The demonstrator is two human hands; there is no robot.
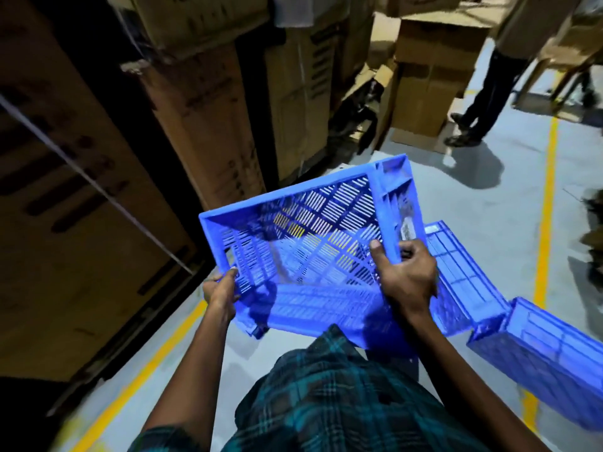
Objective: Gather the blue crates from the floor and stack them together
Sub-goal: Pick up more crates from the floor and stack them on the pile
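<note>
Two hands point(222, 291) point(408, 275), three crates point(313, 230) point(463, 275) point(541, 350)

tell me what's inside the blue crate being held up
Nothing: the held crate, gripped by the left hand and right hand, shows only its slotted base. Its near wall hides the floor below.

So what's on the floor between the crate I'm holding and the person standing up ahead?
In the head view, bare grey floor with that person's shadow lies between the held crate and the standing person.
</note>
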